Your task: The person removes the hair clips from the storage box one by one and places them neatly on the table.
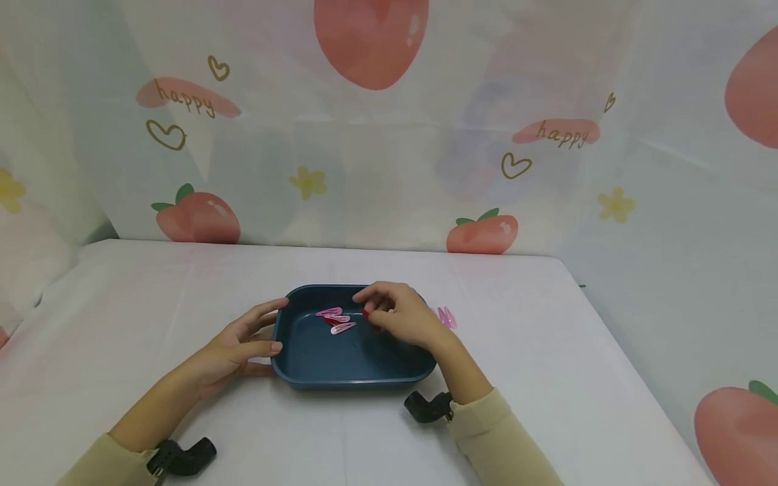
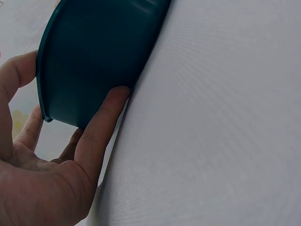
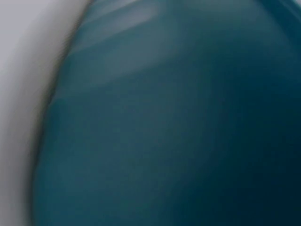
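Observation:
A dark teal rectangular tray stands on the table. On its floor, left of the middle, lie several snap hair clips, among them a pale pink hair clip and a brighter pink one, with red showing between them. My left hand touches the tray's left end, its fingers fairly straight against rim and outer wall; the left wrist view shows a finger low on that wall. Over the tray's right half, my right hand pinches a red hair clip, partly hidden by the fingers.
More pink hair clips lie on the white tablecloth just right of the tray, partly behind my right hand. A fruit-printed curtain rises behind the table. The right wrist view is filled by blurred tray surface.

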Demonstrator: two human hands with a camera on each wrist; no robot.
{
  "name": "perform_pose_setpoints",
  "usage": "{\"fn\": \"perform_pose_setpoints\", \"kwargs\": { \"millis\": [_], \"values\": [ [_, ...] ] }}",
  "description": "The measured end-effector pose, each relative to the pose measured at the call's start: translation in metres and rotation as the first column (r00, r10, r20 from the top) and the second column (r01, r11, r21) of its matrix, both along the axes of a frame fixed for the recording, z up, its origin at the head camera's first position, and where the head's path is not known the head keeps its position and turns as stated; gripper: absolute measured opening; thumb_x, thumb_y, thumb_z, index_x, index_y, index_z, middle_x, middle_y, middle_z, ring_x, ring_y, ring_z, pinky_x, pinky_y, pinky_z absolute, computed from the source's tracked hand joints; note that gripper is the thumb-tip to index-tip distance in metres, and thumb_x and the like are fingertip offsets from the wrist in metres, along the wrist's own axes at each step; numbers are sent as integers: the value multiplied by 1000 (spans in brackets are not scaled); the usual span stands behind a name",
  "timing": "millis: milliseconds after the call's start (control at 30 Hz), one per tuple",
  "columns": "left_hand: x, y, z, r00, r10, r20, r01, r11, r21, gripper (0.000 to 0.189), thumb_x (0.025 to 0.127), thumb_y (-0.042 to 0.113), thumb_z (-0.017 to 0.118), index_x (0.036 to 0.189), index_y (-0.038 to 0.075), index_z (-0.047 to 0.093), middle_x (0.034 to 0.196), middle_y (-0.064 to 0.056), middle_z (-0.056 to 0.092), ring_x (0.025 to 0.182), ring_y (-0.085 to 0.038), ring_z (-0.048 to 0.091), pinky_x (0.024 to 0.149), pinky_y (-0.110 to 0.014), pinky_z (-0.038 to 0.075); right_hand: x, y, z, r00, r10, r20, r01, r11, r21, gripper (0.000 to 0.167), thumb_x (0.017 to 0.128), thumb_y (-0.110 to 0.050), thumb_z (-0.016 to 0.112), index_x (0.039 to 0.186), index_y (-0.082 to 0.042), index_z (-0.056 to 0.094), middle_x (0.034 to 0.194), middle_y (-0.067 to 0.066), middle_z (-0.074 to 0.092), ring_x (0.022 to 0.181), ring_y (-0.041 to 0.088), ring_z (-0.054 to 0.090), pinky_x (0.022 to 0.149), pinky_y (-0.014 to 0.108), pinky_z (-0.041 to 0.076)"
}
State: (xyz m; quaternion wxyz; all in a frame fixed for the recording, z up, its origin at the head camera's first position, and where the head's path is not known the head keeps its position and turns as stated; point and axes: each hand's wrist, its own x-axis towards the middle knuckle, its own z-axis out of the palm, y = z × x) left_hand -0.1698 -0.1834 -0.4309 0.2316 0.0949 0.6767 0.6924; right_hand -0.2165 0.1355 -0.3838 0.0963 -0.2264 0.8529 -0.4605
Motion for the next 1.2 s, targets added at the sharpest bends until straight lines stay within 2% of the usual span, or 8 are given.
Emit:
{"fn": "perform_pose_setpoints", "kwargs": {
  "millis": [200, 300, 467, 600, 733, 867, 1033, 1200],
  "values": [
    [0, -1, -1, 1000, 6, -10, -6, 1000, -7, 74, 95, 10, 65, 157, 27, 28, 163, -17, 15, 144, -50, 29, 91, -54, 55, 0, 2, 6, 994, 12, 106, 1, 993, -119, 31, 92, -5, 62, 122, -9, 68, 96, 9, 64, 82, 24, 60, 70, 35, 56],
    [1, -1, -1, 1000, 5, -13, -5, 1000, -6, 74, 95, 10, 65, 157, 26, 28, 163, -17, 15, 144, -50, 29, 91, -54, 55, 0, 2, 9, 991, 13, 134, 7, 989, -146, 31, 93, -6, 61, 122, -9, 68, 95, 9, 63, 80, 24, 63, 69, 38, 55],
    [3, -2, 0, 1000, 0, -14, 0, 1000, 2, 74, 95, 10, 65, 157, 24, 27, 164, -18, 13, 144, -51, 27, 91, -55, 55, 0, 4, 12, 986, 20, 168, 16, 977, -211, 30, 94, -4, 59, 123, -8, 68, 92, 11, 60, 79, 27, 68, 68, 36, 51],
    [3, -2, 1, 1000, -3, -1, 3, 1000, 3, 74, 95, 11, 65, 157, 25, 28, 164, -18, 13, 145, -50, 26, 92, -54, 54, 0, 8, 15, 978, 20, 207, 39, 960, -277, 30, 95, -5, 57, 123, -4, 67, 102, 15, 62, 83, 28, 70, 73, 33, 56],
    [1, 0, 2, 1000, -11, -9, 11, 1000, 0, 74, 95, 13, 66, 157, 26, 29, 164, -17, 14, 145, -50, 27, 92, -54, 54, 0, 12, 19, 970, 36, 239, 51, 936, -349, 32, 96, -5, 58, 127, 4, 63, 115, 18, 62, 89, 34, 70, 82, 40, 60],
    [1, 0, 1, 1000, -4, -8, 4, 1000, -6, 74, 94, 12, 66, 157, 25, 29, 164, -17, 15, 145, -49, 27, 92, -54, 55, -2, 17, 23, 967, 53, 248, 45, 927, -372, 33, 97, -6, 61, 127, 6, 61, 121, 19, 61, 97, 38, 66, 81, 44, 60],
    [0, 0, 2, 1000, 0, -6, 0, 1000, -4, 74, 95, 12, 66, 156, 27, 29, 164, -17, 14, 145, -49, 26, 92, -55, 54, -1, 33, 31, 969, 16, 246, 78, 927, -367, 33, 96, -6, 61, 127, 5, 62, 128, 22, 59, 95, 35, 66, 79, 40, 61],
    [1, -1, 3, 1000, -7, -10, 7, 1000, -2, 73, 95, 12, 66, 157, 24, 28, 164, -18, 14, 145, -50, 25, 93, -55, 54, 1, 54, 33, 968, -16, 250, 111, 922, -370, 32, 96, -6, 59, 127, 2, 63, 123, 29, 55, 89, 28, 66, 80, 39, 61]
  ]
}}
